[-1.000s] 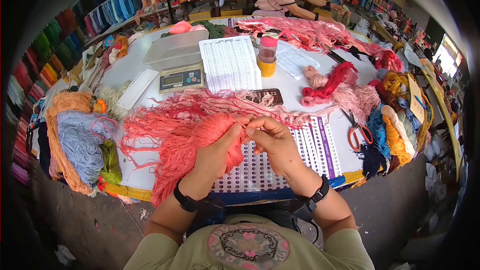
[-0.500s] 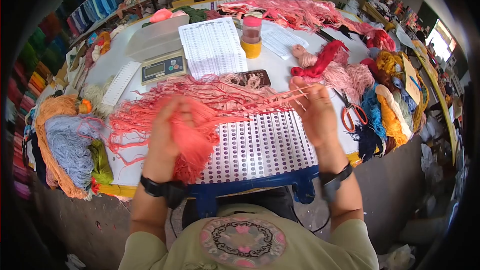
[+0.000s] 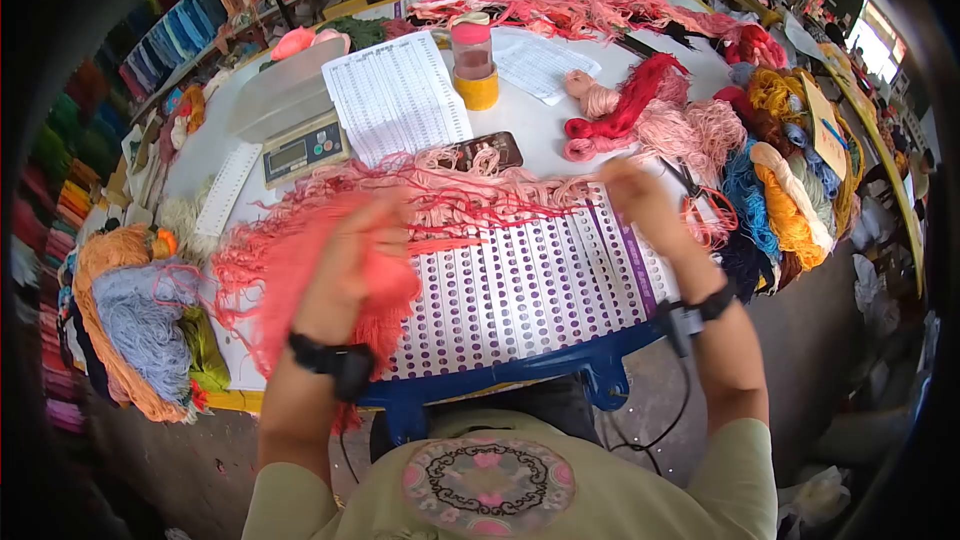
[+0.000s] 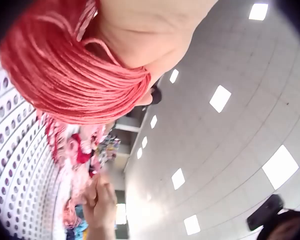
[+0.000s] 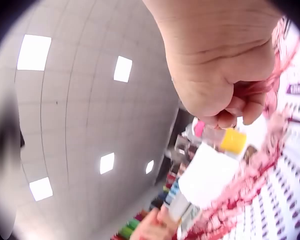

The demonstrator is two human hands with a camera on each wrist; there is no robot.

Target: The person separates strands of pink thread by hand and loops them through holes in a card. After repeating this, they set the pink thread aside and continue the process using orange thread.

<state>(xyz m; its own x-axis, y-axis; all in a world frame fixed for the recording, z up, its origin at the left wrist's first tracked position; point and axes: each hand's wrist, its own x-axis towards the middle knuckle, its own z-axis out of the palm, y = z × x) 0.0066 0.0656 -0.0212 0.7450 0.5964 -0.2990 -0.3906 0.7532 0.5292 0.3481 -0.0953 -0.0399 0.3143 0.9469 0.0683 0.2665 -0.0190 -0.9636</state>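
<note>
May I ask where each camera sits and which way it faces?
Head: on the head, facing forward and down at the coral yarn bundle; left hand, right hand, forearms, shirt show.
Left wrist: on that wrist, facing past the bundle to the ceiling; left hand on top, right hand low, apparently the head lower right.
Right wrist: on that wrist, facing the ceiling and yellow-based jar; right hand on top, left hand at bottom.
Shared: head and right wrist views both show the jar.
</note>
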